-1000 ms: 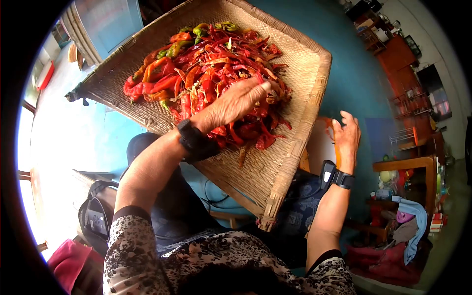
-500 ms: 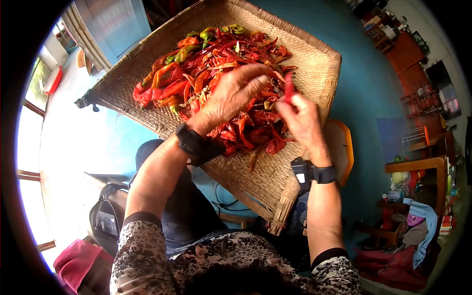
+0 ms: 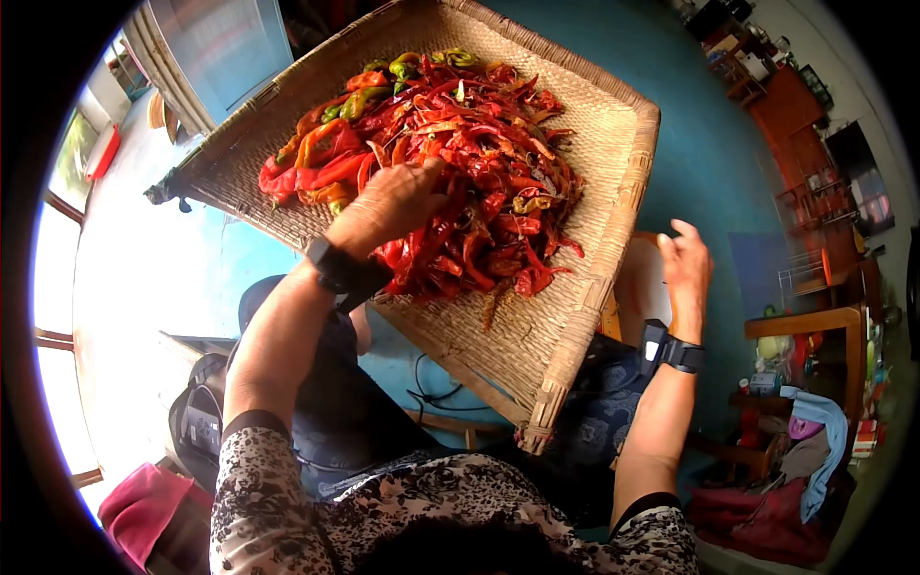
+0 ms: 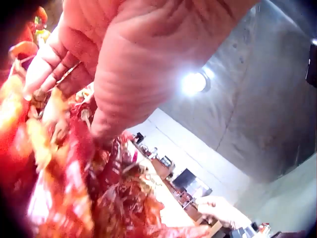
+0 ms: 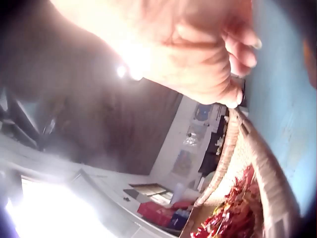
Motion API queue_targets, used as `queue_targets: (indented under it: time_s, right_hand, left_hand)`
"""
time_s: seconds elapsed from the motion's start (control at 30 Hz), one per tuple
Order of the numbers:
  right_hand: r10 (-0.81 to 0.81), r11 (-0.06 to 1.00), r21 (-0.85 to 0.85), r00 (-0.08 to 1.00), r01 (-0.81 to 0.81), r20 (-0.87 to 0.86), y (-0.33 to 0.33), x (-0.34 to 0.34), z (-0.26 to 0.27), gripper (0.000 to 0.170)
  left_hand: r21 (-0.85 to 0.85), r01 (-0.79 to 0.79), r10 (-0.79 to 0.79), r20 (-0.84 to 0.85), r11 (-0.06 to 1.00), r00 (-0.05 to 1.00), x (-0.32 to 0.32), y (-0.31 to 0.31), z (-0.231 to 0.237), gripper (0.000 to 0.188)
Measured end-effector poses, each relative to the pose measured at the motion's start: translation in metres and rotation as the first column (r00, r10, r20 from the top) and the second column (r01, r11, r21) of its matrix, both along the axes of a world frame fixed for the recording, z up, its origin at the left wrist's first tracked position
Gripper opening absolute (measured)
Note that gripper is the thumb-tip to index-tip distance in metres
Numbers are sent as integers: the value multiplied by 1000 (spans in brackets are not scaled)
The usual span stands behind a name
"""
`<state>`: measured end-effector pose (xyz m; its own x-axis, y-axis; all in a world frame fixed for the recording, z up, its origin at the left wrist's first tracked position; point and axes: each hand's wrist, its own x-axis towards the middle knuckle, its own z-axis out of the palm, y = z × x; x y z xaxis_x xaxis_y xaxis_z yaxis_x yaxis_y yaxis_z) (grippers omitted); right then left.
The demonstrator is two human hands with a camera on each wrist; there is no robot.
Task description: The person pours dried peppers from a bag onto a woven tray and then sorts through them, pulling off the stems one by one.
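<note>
Head view shows a wide, square-cornered tray [image 3: 613, 220] of coarse woven cane, its raised rim bound with flat strips, tilted above the person's lap and a blue floor [image 3: 709, 144]. Inside, mostly over the middle, lies a heap of red peppers [image 3: 498, 182], wrinkled, glossy and twisted, some brittle-looking. Plumper orange-red peppers [image 3: 331, 153] lie at its left side, with a few green peppers [image 3: 402, 69] toward the far edge. Beyond the tray's near right side sits what seems a pale container [image 3: 640, 286] with an orange edge, partly hidden. The left hand [image 3: 391, 203] reaches into the heap's left part, fingers loosely bent and thumb apart, touching peppers; whether it pinches one cannot be told. The right hand [image 3: 686, 270] hovers just outside the right rim, its fingers relaxed and half-bent, gripping nothing visible.
</note>
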<state>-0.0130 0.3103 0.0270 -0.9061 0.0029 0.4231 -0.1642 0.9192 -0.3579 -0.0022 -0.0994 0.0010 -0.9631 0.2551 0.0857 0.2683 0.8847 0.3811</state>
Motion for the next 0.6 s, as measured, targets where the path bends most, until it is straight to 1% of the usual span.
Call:
queue_targets:
  time_s: [0.03,0.07,0.1,0.13,0.17,0.2,0.27,0.3,0.33,0.37,0.4,0.47,0.5,0.53,0.6]
  right_hand:
    - [54,998,-33,998,-54,19,-21,2,3,33]
    - [165,986,-33,986,-166,-30,-37,2,0,29]
    - [287,958,9,951,-288,-119,-52,-2,-6,25]
    - [351,935,-24,935,-353,-60,-78,7,5,25]
    - [386,914,-143,922,-380,18,-104,14,12,22]
    - [420,901,-156,904,-405,79,-116,12,6,25]
    - [495,859,-196,864,-472,92,-135,13,2,31]
    - [502,857,-195,858,-477,106,-142,14,4,34]
    - [509,854,-195,852,-483,119,-148,14,6,37]
    - [504,858,-186,854,-479,128,-151,11,4,36]
    - [504,859,-184,854,-478,131,-154,8,3,36]
    - [479,872,-214,859,-441,181,-158,3,2,28]
    - [480,857,-280,867,-432,135,-159,1,-4,18]
    - [484,856,-280,865,-435,137,-158,0,-5,18]
    - [468,843,-323,882,-429,50,-155,0,-4,13]
  left_hand:
    - [36,31,-30,-29,999,999,0,9,1,33]
    - [64,67,-61,-94,996,994,-3,14,-7,28]
    - [79,57,-52,-63,995,997,-6,21,-4,28]
    - [94,47,-44,-32,994,998,-8,29,-3,27]
    - [153,50,-43,-46,987,998,-11,37,-4,28]
    - [192,63,-51,-69,979,996,-15,46,-7,31]
    - [305,76,-59,-63,949,996,-15,60,-3,32]
    - [310,78,-61,-63,948,996,-16,66,-2,32]
    - [470,165,-137,-95,867,986,-17,70,-2,31]
    - [610,246,-204,-138,753,969,-17,72,-1,30]
    - [613,245,-204,-137,751,969,-18,74,1,30]
    - [630,272,-229,-151,727,962,-17,73,4,27]
    - [660,266,-232,-140,703,963,-16,71,7,24]
    - [661,262,-228,-138,703,964,-14,67,12,24]
    - [638,193,-150,-122,746,981,-10,55,20,22]
